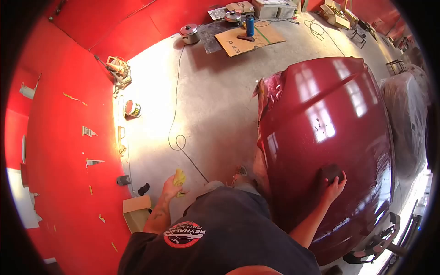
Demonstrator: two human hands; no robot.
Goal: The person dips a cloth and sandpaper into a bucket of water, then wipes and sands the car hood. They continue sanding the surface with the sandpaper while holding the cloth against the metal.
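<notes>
My right hand is closed on a dark block, which rests against the glossy dark red car hood. Window reflections and a few small dark spots show on the hood above the block. Down at my left side, my left hand is closed round a crumpled yellow cloth, apart from the hood.
Crumpled masking hangs at the hood's far left corner. On the floor lie a black cable, a bucket and an open cardboard box. A pot stands beside a cardboard sheet bearing a blue bottle.
</notes>
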